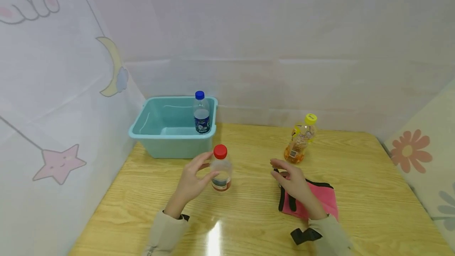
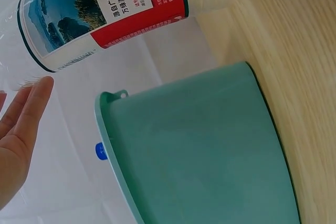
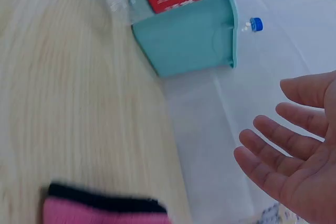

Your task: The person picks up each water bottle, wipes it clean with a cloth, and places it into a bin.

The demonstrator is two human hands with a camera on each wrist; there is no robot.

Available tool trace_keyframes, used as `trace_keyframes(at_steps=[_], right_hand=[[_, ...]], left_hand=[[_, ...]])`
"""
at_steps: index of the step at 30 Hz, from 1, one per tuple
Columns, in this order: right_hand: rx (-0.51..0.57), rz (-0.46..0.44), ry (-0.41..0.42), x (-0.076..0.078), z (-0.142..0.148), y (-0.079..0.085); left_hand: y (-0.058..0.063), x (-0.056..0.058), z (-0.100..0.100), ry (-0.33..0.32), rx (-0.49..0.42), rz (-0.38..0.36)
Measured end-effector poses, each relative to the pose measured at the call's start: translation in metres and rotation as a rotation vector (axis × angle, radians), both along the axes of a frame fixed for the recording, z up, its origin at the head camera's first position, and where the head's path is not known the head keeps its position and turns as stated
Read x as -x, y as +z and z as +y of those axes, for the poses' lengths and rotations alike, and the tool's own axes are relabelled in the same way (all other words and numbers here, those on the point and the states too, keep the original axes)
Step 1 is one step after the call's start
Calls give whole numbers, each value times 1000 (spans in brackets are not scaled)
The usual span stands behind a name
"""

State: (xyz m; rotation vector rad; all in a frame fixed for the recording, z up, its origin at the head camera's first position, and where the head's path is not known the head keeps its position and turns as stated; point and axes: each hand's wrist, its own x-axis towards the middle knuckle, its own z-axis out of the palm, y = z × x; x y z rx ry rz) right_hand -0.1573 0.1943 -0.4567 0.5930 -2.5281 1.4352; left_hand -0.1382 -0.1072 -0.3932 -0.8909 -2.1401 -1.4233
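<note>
A clear bottle with a red cap point(image 1: 220, 152) stands upright on the table, its red and white label point(image 2: 126, 3) showing a landscape in the left wrist view. My left hand point(image 1: 190, 182) is beside its left side, thumb and fingers spread apart. In the left wrist view the straight fingers point(image 2: 32, 106) come right up to the bottle's shoulder. Over a pink pouch with black trim point(image 1: 321, 196) hovers my right hand point(image 1: 294, 184), fingers loosely bent and holding nothing. A yellow-capped bottle point(image 1: 300, 139) with orange liquid leans just beyond it.
At the back left sits a light blue-green basin point(image 1: 170, 147). Inside, at its right end, stands a blue-capped bottle point(image 1: 202, 115). White printed cloth point(image 1: 249, 78) hangs along the back and both sides of the wooden table point(image 1: 249, 224).
</note>
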Motion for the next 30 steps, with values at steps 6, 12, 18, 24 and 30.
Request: trace_keyframes(at_steps=[6, 12, 18, 24, 30], right_hand=[[135, -84, 75, 19, -28, 9], [247, -322, 169, 42, -56, 17], [266, -438, 216, 66, -79, 19], [251, -487, 198, 84, -101, 21], [257, -528, 184, 100, -122, 22]], left_hand=[[-2, -3, -14, 43, 1, -17], [-4, -6, -26, 69, -12, 5], [-22, 1, -40, 95, -7, 55], [-27, 5, -50, 121, -1, 39], [-18, 4, -54, 161, 3, 87]])
